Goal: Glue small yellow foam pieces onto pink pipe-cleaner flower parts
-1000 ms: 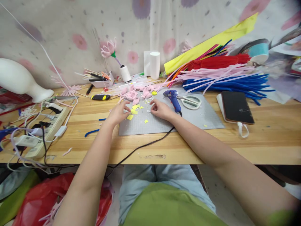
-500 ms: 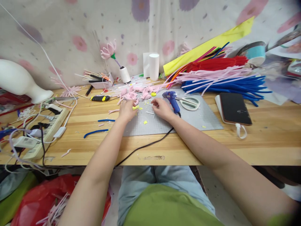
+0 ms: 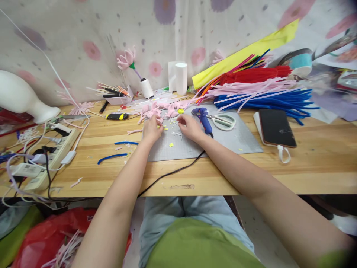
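The pink petals (image 3: 171, 109) lie in a messy bunch at the back edge of the gray mat (image 3: 223, 144), and they look soft, fuzzy and curvy, with round loops and pointy tips. Next to them sits a small yellow lump (image 3: 180, 111), smooth and bright. The left hand (image 3: 152, 131) is right by the petals, with its fingers bent down, and I can't tell if they are pinching anything. Little yellow scraps (image 3: 166, 128) peek out beside its fingertips, thin and flat, and one yellow square (image 3: 171, 144) lies by itself on the mat, nearer the front. The right hand (image 3: 190, 128) has curled fingers too, and I can't see if it has something in it. Tiny white bits (image 3: 176, 133) lie between the two hands, thin like little sticks. A blue glue gun (image 3: 203, 118) is just beside the right hand, and the scissors (image 3: 225, 123) with pale handles are next to it. Behind the petals, a pink flower (image 3: 126, 60) with a green bottom and a purple stem leans up out of a white spool (image 3: 146, 88)
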`<state>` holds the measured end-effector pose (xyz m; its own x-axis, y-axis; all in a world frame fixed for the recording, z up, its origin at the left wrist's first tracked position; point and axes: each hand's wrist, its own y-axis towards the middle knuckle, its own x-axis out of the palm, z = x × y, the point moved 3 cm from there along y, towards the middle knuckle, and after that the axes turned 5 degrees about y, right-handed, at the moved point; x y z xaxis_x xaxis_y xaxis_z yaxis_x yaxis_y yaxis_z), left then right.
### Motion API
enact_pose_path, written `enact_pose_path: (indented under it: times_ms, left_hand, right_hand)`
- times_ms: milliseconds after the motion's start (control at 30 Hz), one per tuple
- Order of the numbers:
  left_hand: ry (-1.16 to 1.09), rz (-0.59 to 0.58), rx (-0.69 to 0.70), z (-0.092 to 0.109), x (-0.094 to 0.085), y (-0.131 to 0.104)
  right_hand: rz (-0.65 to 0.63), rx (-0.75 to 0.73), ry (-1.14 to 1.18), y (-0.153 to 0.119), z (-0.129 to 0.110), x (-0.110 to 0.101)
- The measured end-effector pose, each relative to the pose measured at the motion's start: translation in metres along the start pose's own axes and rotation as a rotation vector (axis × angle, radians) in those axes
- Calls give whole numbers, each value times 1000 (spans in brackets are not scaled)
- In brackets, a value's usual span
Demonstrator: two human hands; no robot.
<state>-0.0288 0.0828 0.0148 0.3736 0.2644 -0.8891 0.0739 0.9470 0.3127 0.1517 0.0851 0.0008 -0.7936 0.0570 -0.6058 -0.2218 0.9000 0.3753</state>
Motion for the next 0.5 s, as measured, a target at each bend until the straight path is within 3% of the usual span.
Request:
enact_pose_path:
  times_ms: [200,367,500]
  left_hand:
    - [-70,55,-2,2,-5,-3]
    - [-65,31,19,7,-8,-3]
    - [8,60,-34,-1,-12,-3]
  right_hand:
    - [-177,-120,-207,14,-24,16]
    - [-227,-197,-366,24,-40,26]
    - [-208,-164,-361,34,-35,21]
